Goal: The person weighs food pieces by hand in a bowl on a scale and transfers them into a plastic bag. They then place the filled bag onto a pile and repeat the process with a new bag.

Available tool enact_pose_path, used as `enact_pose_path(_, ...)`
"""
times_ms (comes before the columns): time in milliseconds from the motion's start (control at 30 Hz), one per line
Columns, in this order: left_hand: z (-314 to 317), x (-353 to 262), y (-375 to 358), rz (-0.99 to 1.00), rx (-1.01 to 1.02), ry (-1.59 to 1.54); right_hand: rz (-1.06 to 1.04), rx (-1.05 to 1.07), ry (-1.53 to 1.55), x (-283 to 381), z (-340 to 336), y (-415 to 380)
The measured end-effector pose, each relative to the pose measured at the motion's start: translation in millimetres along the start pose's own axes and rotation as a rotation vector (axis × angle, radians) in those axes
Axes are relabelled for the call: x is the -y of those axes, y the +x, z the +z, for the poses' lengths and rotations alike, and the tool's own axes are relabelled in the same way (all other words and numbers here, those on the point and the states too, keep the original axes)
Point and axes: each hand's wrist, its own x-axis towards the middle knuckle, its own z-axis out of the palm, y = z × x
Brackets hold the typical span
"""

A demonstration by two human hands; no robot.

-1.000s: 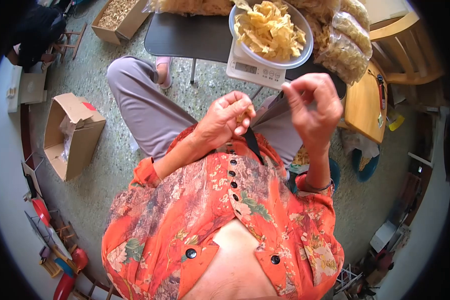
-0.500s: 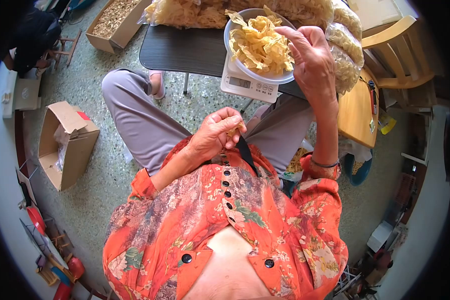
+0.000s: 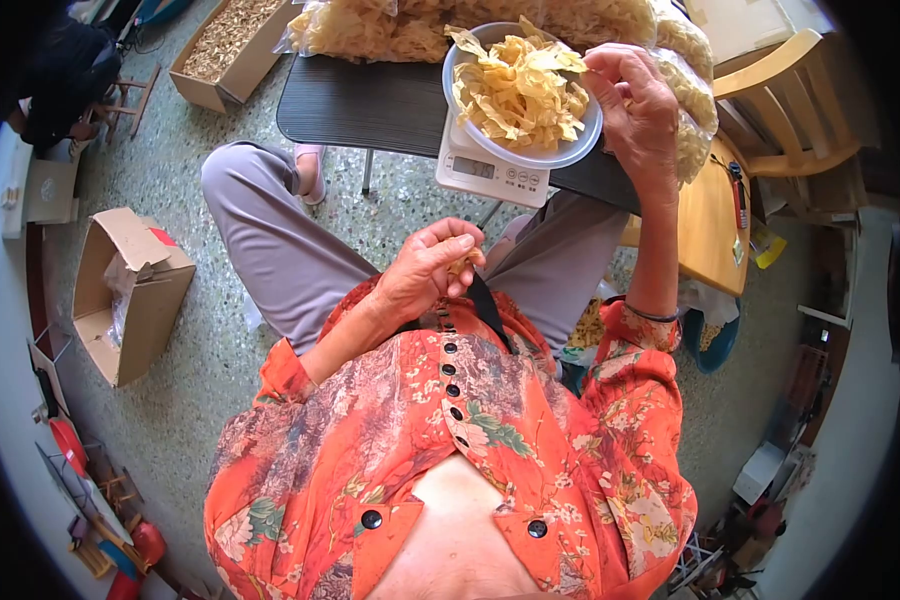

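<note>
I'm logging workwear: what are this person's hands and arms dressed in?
The left hand and right hand are ungloved. The left sleeve and right sleeve are orange-red with floral print, ending along the forearms. A thin dark band shows beside the right cuff.

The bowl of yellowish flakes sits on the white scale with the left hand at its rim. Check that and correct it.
One error: the head view shows the right hand at the rim of the bowl, not the left hand. The yellowish flakes and white scale are right.
</note>
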Motion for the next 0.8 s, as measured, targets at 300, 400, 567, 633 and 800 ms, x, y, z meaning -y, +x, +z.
enact_pose_path(300,-7,1,4,0.028,0.099,-0.062,0.185,-0.256,0.360,13,-11,-13)
enact_pose_path(400,-3,-1,1,0.044,0.081,-0.077,0.205,-0.295,0.362,35,-14,-32)
enact_pose_path(567,-8,-1,3,0.129,0.144,-0.019,0.207,-0.185,0.390,62,-7,-72)
enact_pose_path(633,-4,-2,1,0.143,0.145,-0.048,0.187,-0.072,0.400,76,-4,-85)
enact_pose_path(800,9,-5,-3,0.184,0.225,-0.133,0.126,0.193,0.335,92,9,-110)
